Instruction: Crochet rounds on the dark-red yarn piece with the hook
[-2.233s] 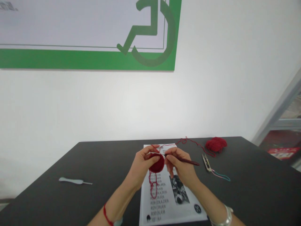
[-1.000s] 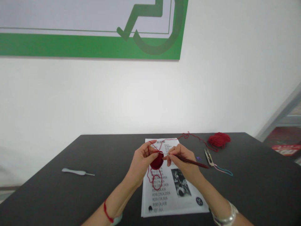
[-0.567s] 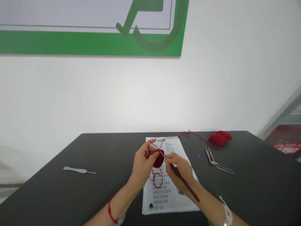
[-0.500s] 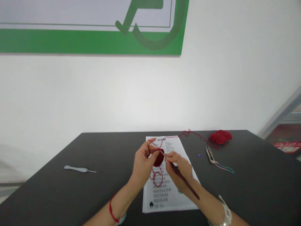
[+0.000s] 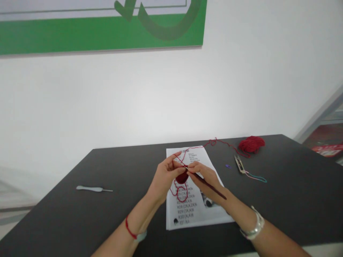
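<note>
My left hand (image 5: 164,177) pinches a small dark red crochet piece (image 5: 182,177), with red yarn running over its raised index finger. A crochet hook with a dark brown handle (image 5: 210,185) is held in my right hand (image 5: 206,177), its tip at the top edge of the piece. The fingertips of both hands nearly meet there. Below the piece hangs a loop of red yarn (image 5: 182,194). Printed sheets (image 5: 198,216) lie under the hands. From the finger, the yarn leads back to a red yarn ball (image 5: 252,144) at the back right.
Thread snips (image 5: 239,164) with a coloured cord lie on the right of the black table (image 5: 128,160), beside a small purple clip (image 5: 228,166). A grey-handled hook (image 5: 92,189) rests on the left. Behind the table stands a white wall with a green-edged sign (image 5: 107,34).
The view has tilted slightly. My right hand and the hook have moved closer to my left fingers, and the hook lies at a flatter angle. The crochet piece is more covered by my fingers.
</note>
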A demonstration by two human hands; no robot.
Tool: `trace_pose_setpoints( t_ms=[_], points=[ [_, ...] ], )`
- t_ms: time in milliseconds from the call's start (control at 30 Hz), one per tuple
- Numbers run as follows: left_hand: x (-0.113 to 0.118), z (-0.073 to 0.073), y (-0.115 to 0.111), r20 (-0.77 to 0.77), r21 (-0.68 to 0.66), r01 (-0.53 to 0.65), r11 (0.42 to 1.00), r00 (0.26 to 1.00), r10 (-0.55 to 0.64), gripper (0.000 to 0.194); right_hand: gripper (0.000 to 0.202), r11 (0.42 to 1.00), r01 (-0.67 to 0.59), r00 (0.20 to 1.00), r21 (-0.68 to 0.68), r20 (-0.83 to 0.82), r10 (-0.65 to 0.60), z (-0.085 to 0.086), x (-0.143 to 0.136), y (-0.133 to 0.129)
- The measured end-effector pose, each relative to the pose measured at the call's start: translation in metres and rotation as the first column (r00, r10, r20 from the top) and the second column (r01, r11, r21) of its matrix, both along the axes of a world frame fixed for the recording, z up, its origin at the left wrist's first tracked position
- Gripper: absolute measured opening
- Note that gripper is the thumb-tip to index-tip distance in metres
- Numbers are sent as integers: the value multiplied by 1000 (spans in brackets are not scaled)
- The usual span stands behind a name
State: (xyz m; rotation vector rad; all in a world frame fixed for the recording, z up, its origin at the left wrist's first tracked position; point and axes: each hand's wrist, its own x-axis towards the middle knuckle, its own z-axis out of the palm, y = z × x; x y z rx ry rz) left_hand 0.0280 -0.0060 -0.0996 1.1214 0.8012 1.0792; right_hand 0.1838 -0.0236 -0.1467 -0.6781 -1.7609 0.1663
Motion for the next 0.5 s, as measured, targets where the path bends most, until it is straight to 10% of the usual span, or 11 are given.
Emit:
trace_pose_setpoints(
  t_ms=[133, 233, 400, 500],
  points=[
    [-2, 0, 5, 149, -213, 193, 958, 975, -164, 55, 14, 977, -22, 986, 212, 163, -13, 4, 5, 2],
    [2, -5, 5, 155, -159, 112, 981, 984, -87, 56, 17, 963, 99, 963, 249, 222, -156, 0, -2, 1],
    [8, -14, 7, -6, 91, -109, 990, 994, 110, 69, 11, 980, 193, 980, -56, -45, -195, -8, -16, -1],
    [6, -15, 11, -74, 186, -154, 971, 983, 170, 70, 9, 942, 11, 943, -334, -310, -121, -3, -16, -2]
  ],
)
